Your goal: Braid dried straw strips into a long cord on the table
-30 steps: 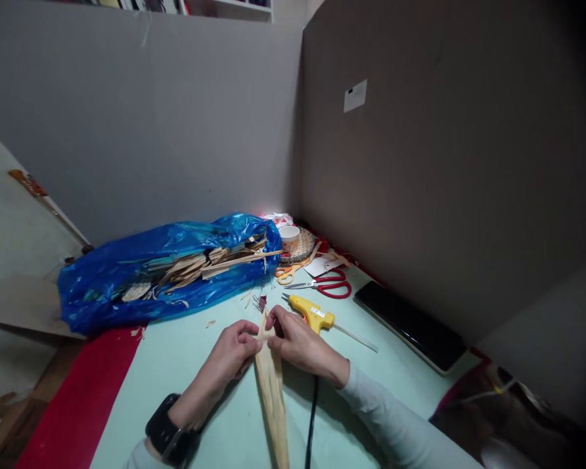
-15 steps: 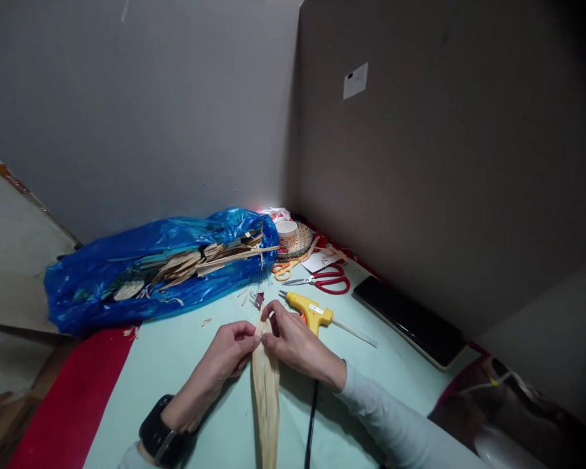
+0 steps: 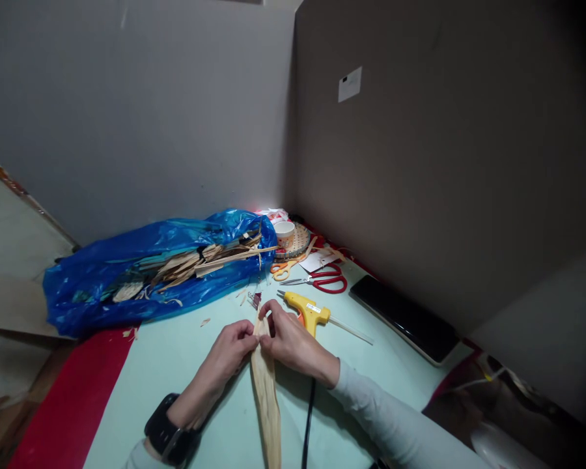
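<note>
A long, pale dried husk strip (image 3: pixel 265 397) runs from the table's near edge up between my hands. My left hand (image 3: pixel 232 348) pinches its left edge between thumb and fingers. From the right, my right hand (image 3: pixel 288 335) grips the same strip near its narrow upper end, fingertips curled over it. Just beyond the fingers, a dark red binder clip (image 3: pixel 256 299) sits at the strip's tip; whether it clamps the strip I cannot tell. Right behind my right hand lies a yellow glue gun (image 3: pixel 307 309) with a glue stick out of its back.
A blue plastic bag (image 3: pixel 90 280) of dried strips lies at the back left. Red-handled scissors (image 3: pixel 329 280), orange scissors (image 3: pixel 284 268), a paper cup (image 3: pixel 285 236) and a woven tray (image 3: pixel 303 238) stand farther back. A black phone-like slab (image 3: pixel 403 319) lies right, by the partition.
Both hands keep their pinch on the husk strip, with hardly any shift. The strip's lower end has swung slightly to the right, and the whole view has shifted a little.
</note>
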### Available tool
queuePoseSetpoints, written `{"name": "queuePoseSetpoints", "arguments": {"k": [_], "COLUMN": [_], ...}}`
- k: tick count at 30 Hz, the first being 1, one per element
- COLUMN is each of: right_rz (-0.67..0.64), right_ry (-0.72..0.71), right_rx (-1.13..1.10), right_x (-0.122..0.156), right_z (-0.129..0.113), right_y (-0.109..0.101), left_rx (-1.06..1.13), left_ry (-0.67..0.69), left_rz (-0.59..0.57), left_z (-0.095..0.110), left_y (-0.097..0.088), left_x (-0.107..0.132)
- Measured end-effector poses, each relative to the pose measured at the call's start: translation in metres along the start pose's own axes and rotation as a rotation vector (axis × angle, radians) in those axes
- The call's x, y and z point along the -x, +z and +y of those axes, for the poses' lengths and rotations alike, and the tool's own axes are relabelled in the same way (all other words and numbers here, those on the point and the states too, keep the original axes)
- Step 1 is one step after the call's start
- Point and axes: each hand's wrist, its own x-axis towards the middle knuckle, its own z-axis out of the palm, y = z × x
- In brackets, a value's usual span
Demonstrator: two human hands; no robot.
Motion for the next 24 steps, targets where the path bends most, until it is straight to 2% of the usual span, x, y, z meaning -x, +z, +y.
{"name": "queuePoseSetpoints", "arguments": {"k": [9,17,21,24], "right_rz": [-0.001,-0.082,-0.084,-0.083], "right_ry": [0.026,-0.016,-0.010,0.017], "right_rx": [0.007,-0.040,-0.044,-0.064], "right_x": [-0.002,-0.002,-0.004,-0.009], "right_z": [-0.001,-0.002,-0.003,0.001], "right_y": [-0.004,-0.012,-0.015,-0.015], "left_rx": [0.047,0.359,0.491,0.494], "left_ry": [0.112,-0.027,-0.071,-0.089], "left_rz": [0.051,0.009,-0.035,-0.089], "left_z": [-0.008,0.005,-0.001,-0.006], "left_y": [-0.002,-0.005,-0.016,-0.025], "left_x": [-0.005,0.015,0.017,0.019]}}
